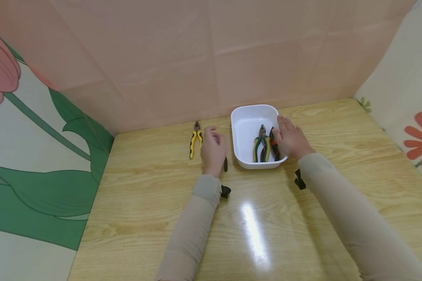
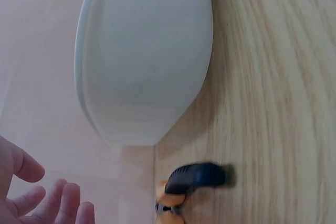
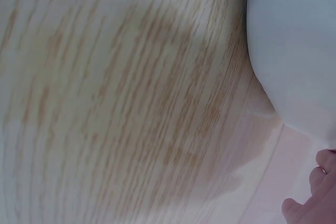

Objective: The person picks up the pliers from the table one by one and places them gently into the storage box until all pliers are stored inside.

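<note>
A white plastic basin (image 1: 244, 134) stands on the table. Inside lie green-and-yellow-handled pliers (image 1: 256, 148), with a red-and-black-handled tool (image 1: 275, 146) beside them at the right wall. My right hand (image 1: 292, 137) rests on the basin's right rim, its fingers fairly straight; in the right wrist view only some fingers show at the basin's edge. Left of the basin my left hand (image 1: 213, 150) hovers with loosely bent fingers and nothing in them. Below it lies a tool with a black-and-orange handle (image 2: 194, 179), mostly hidden in the head view. Yellow-and-black pliers (image 1: 196, 140) lie just left of that hand.
The wood-grain table (image 1: 133, 203) meets a pinkish covered wall (image 1: 161, 70) behind the basin. Flower-patterned panels (image 1: 45, 191) stand at the left and right sides. Black wrist mounts (image 1: 226, 191) jut from both sleeves.
</note>
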{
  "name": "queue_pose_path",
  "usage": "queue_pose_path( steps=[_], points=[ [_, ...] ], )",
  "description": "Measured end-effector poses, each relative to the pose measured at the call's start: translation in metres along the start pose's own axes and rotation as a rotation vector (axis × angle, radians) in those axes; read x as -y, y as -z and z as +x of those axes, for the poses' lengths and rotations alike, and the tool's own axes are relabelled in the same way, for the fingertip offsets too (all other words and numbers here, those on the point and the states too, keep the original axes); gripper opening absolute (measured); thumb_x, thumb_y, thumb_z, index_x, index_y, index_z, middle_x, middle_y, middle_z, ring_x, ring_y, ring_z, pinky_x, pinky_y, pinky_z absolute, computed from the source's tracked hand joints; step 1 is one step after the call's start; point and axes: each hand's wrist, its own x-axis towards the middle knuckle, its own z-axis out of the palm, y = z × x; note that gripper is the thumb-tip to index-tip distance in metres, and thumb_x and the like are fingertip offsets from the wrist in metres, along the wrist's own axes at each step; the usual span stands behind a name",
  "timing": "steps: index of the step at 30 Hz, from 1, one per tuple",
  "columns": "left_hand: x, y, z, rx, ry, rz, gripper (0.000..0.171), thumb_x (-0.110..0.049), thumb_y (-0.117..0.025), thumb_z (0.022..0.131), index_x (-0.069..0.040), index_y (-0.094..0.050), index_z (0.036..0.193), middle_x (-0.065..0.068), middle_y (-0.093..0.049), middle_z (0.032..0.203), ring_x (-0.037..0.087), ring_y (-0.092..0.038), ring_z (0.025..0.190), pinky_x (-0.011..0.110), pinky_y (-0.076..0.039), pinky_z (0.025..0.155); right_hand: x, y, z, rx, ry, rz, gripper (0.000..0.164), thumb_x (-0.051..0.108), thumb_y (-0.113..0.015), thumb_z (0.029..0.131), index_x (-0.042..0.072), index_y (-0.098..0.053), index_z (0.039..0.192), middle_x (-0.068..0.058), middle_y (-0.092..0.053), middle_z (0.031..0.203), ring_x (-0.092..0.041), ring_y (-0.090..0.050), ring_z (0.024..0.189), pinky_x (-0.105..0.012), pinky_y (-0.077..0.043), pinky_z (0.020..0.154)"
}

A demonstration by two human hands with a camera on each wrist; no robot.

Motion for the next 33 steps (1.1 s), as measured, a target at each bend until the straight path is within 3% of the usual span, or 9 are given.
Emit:
queue_pose_path(
  steps=[5, 13, 25, 33],
  points=[
    [0.006, 0.01, 0.004, 0.005, 0.029, 0.012, 0.034, -0.02, -0.055, 0.101, -0.011, -0.053, 0.134, 0.001, -0.067, 0.105, 0.014, -0.064, 0.078, 0.032, -0.052, 0.06, 0.001, -0.002, 0.001, -0.002, -0.002, 0.0, 0.069, 0.043, -0.017, 0.11, 0.001, 0.006, 0.16, -0.025, 0.0, 0.167, -0.04, 0.006, 0.153, -0.065, 0.0, 0.119],
    [0.014, 0.025, 0.01, 0.024, 0.096, 0.02, 0.034, -0.02, -0.054, 0.101, -0.013, -0.051, 0.135, 0.001, -0.065, 0.108, 0.016, -0.065, 0.084, 0.036, -0.054, 0.063, 0.004, -0.001, 0.001, 0.006, -0.004, -0.001, 0.068, 0.042, -0.018, 0.111, 0.0, 0.006, 0.16, -0.026, 0.001, 0.166, -0.041, 0.006, 0.153, -0.065, 0.0, 0.119],
    [0.027, 0.036, 0.018, 0.021, 0.125, 0.039, 0.036, -0.019, -0.055, 0.1, -0.012, -0.051, 0.135, 0.005, -0.06, 0.111, 0.021, -0.063, 0.087, 0.038, -0.053, 0.068, 0.003, -0.004, 0.003, -0.007, -0.001, 0.002, 0.068, 0.042, -0.018, 0.11, 0.001, 0.005, 0.16, -0.025, 0.001, 0.167, -0.04, 0.007, 0.153, -0.065, 0.0, 0.119],
    [0.04, 0.039, 0.021, 0.019, 0.154, 0.032, 0.047, -0.016, -0.06, 0.099, -0.006, -0.044, 0.142, 0.013, -0.058, 0.119, 0.028, -0.06, 0.096, 0.043, -0.052, 0.078, -0.001, -0.004, 0.003, -0.001, -0.01, 0.005, 0.069, 0.044, -0.016, 0.11, 0.003, 0.007, 0.16, -0.024, 0.003, 0.167, -0.039, 0.008, 0.153, -0.064, 0.002, 0.12]
  ],
)
